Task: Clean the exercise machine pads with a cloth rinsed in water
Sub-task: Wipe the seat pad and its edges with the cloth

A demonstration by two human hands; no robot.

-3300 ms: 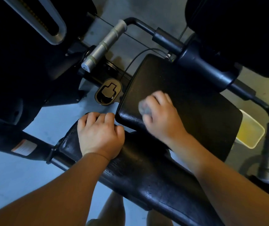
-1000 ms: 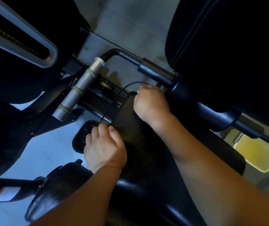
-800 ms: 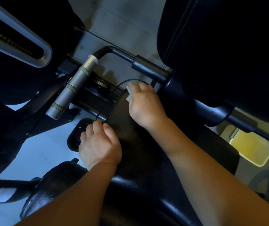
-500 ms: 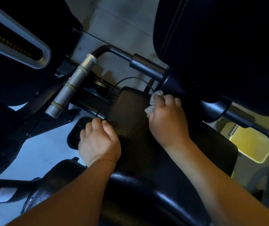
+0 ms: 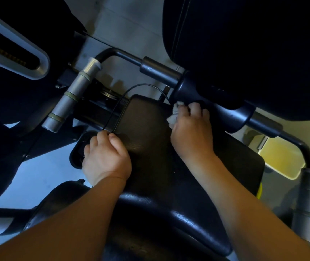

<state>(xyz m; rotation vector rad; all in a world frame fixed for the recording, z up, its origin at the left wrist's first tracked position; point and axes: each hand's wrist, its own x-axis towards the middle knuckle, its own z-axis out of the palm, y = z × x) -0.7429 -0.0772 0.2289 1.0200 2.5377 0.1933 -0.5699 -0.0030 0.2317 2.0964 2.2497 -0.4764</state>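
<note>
A black seat pad (image 5: 146,129) fills the middle of the head view, with a rounded black roller pad (image 5: 169,219) in front of it and a large black back pad (image 5: 244,44) above right. My right hand (image 5: 191,132) grips a small pale cloth (image 5: 173,117) and holds it against the seat pad's far right edge, under the dark frame tube (image 5: 197,87). Most of the cloth is hidden under my fingers. My left hand (image 5: 105,157) grips the seat pad's left edge with curled fingers.
A silver handle grip (image 5: 73,97) slants at the left, a second grip (image 5: 304,200) stands at the right. A thin black cable (image 5: 131,91) arcs over the seat's far edge. A yellow container (image 5: 282,159) sits on the floor at right. Grey floor (image 5: 37,176) shows lower left.
My right hand has slid the cloth from the seat pad's far left corner rightward along the far edge to beneath the frame tube. My left hand has stayed on the pad's left edge.
</note>
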